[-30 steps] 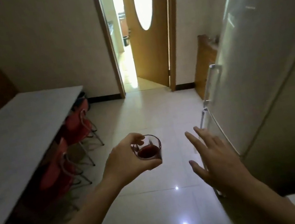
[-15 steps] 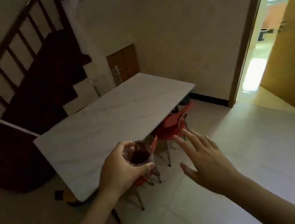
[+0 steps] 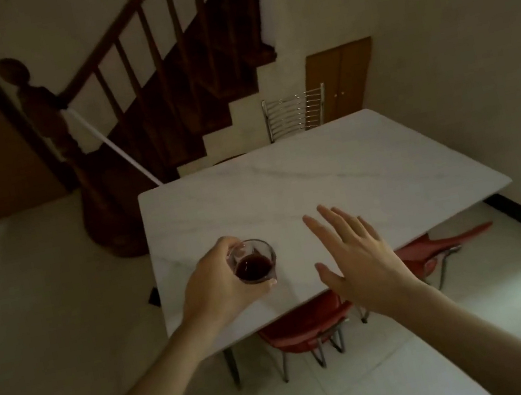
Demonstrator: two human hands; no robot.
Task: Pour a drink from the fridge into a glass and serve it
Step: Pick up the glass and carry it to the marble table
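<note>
While held over one table [image 3: 334, 170]: one glass [image 3: 254, 265], two hands.

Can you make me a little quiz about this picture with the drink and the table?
1. True or false: the left hand has its grip around the glass.
2. What colour are the chairs tucked under the table? A green, B red, C blue.
3. Fill in: the right hand is open and holds ____.

Key: 1 true. 2 B. 3 nothing.
</note>
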